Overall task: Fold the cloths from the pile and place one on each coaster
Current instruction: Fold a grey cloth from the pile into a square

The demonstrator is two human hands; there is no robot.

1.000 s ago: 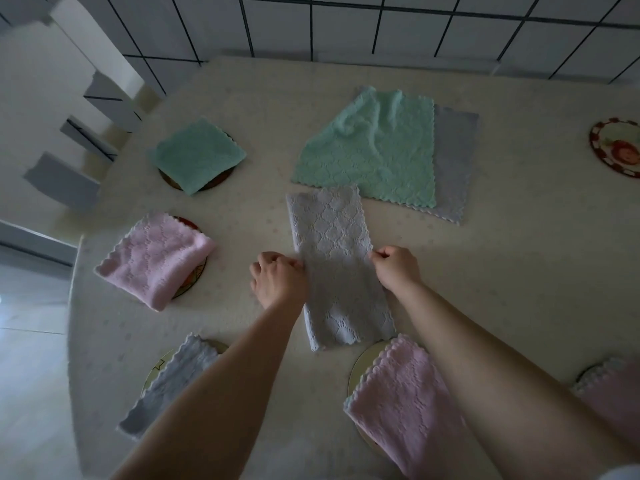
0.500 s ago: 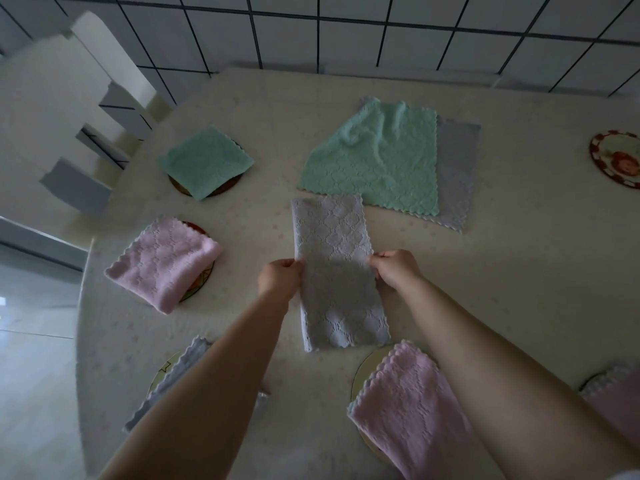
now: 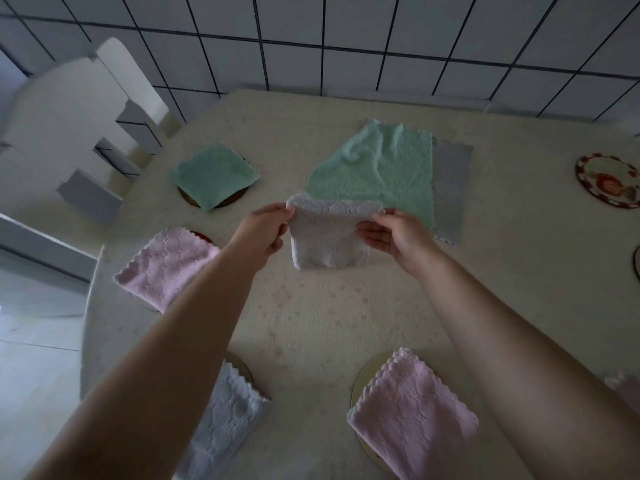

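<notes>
Fingers of the left hand and of the right hand are pinched on the two upper corners of a grey cloth, which is held doubled over and lifted clear of the bench, near its middle.

Pile: a mint cloth laid over another grey cloth, spread flat just behind the held one.

Coasters already covered: a folded mint cloth far left; a folded pink cloth mid left; a folded grey cloth near left; a second pink cloth near right. A patterned coaster at far right is seen bare.

Risk, as judged: the fold is secured only at the corners, so a slackened pinch could let the lower half drop open; the hanging edge could also drag across the pile.

Change noted: half a second ago the cloth was lying on the bench as a long strip, gripped at mid-length; it is now raised and halved.
</notes>
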